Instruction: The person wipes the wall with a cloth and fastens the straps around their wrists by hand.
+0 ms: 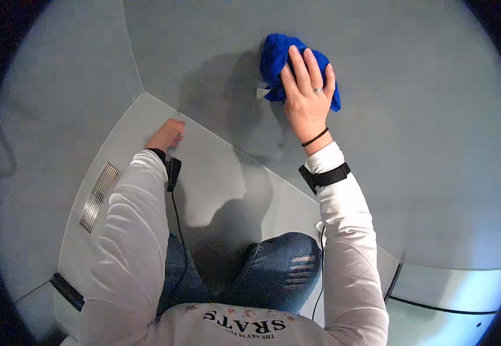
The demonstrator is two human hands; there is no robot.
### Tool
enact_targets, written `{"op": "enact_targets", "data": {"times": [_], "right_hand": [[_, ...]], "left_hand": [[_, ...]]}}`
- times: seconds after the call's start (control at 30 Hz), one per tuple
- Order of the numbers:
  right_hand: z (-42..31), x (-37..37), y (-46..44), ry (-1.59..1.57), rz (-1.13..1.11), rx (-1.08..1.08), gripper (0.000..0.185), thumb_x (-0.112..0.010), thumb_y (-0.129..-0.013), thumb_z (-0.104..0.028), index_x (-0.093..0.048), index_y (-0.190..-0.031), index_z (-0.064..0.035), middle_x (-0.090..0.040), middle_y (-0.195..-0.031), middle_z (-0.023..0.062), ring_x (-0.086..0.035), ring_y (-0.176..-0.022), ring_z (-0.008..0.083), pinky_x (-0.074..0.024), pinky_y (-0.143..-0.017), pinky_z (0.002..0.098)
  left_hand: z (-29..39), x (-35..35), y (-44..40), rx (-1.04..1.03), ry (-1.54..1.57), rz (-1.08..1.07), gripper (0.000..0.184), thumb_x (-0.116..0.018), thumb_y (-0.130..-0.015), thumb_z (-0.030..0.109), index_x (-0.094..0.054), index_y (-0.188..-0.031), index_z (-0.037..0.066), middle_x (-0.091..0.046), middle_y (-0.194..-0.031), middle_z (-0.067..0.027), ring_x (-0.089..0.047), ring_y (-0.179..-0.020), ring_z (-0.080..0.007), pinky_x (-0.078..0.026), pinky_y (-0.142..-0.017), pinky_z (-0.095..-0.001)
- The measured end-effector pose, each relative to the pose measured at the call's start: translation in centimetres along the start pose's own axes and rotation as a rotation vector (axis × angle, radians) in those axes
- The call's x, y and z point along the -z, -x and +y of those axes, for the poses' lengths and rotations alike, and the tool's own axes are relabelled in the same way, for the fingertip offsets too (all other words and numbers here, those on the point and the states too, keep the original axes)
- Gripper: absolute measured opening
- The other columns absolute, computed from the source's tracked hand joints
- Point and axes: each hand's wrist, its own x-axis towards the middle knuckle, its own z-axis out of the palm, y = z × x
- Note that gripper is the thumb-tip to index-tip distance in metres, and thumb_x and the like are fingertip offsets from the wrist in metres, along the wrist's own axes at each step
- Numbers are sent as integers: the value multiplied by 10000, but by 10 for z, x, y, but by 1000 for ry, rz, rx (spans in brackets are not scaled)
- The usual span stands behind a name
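Observation:
My right hand (308, 95) lies over a bunched blue cloth (275, 60), fingers stretched across it, pressing it against the grey wall panel (389, 115). A small white tag (262, 93) sticks out from the cloth's left side. Lower and to the left, my left hand (169, 135) is curled into a loose fist near the corner of the pale ledge (210, 144). Its palm side is mostly hidden, and nothing shows between its fingers. Black straps with small devices circle both wrists.
A slotted metal vent (98, 197) is set into the ledge at left. A black cord (179, 230) hangs from my left wrist device, with another cord (321, 265) below the right arm. My knees in ripped jeans (285, 265) are close to the ledge. A black-edged panel (447, 311) is at lower right.

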Motion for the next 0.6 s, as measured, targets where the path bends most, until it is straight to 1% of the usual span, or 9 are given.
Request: {"op": "enact_targets", "data": {"times": [0.07, 0.17, 0.23, 0.27, 0.33, 0.37, 0.43, 0.53, 0.6], "right_hand": [[0, 3, 2, -24, -29, 27, 236, -554, -754, -98, -620, -979, -126, -495, -1278, 3, -414, -1221, 185, -223, -1032, 430], [2, 4, 6, -57, -65, 56, 234, -542, -754, -120, -616, -977, -122, -486, -1288, 1, -407, -1230, 182, -234, -1026, 431], [4, 5, 10, -53, -97, 87, 260, -544, -745, -128, -610, -996, -122, -468, -1306, 3, -400, -1237, 180, -245, -1021, 435], [0, 1, 12, -67, -107, 95, 261, -543, -746, -127, -609, -999, -123, -466, -1308, 1, -400, -1237, 178, -244, -1022, 435], [-2, 0, 14, -87, -138, 112, 266, -544, -744, -126, -608, -1002, -129, -456, -1316, -8, -391, -1242, 168, -241, -1026, 432], [-3, -3, 16, -88, -139, 110, 266, -544, -744, -126, -608, -1002, -129, -456, -1316, -8, -391, -1242, 168, -241, -1026, 432], [-4, -6, 20, -134, -174, 115, 270, -548, -741, -125, -609, -1004, -130, -451, -1319, -12, -383, -1246, 160, -239, -1026, 430], [-5, -3, 20, -129, -208, 140, 273, -553, -739, -124, -610, -1006, -125, -449, -1319, -12, -380, -1245, 156, -254, -1020, 428], [-5, -2, 22, -141, -264, 170, 306, -558, -732, -117, -607, -1034, -119, -431, -1334, -3, -367, -1254, 164, -265, -1019, 431]], "left_hand": [[-1, -5, 8, -13, 9, 19, 287, -501, -858, 292, -519, -1079, 110, -530, -839, -36, -533, -657, -204, -411, -563, -384], [8, -14, 18, 12, -66, 9, 264, -497, -857, 297, -517, -1035, 103, -529, -844, -33, -532, -670, -195, -407, -558, -382], [13, -21, 28, -13, 0, 31, 205, -490, -854, 292, -515, -934, 104, -527, -775, -21, -524, -618, -177, -411, -535, -369], [12, -18, 24, -12, -3, 28, 205, -490, -854, 292, -515, -934, 104, -527, -775, -21, -524, -618, -177, -411, -535, -369], [15, -17, 20, 22, 10, 6, 181, -485, -851, 294, -504, -826, 115, -513, -689, -10, -513, -552, -163, -415, -510, -356], [14, -17, 18, 24, 9, 6, 181, -485, -851, 294, -504, -826, 115, -513, -689, -10, -513, -552, -163, -415, -510, -356], [13, -18, 17, -36, 55, -16, 177, -485, -842, 285, -511, -779, 122, -497, -635, -1, -505, -509, -157, -428, -497, -353], [15, -22, 22, -26, 26, 28, 155, -479, -834, 268, -515, -785, 125, -506, -657, -3, -517, -526, -158, -443, -500, -368], [33, -27, 54, -68, 43, 34, 144, -476, -828, 262, -515, -799, 126, -510, -666, -4, -517, -528, -158, -448, -501, -371]]}}
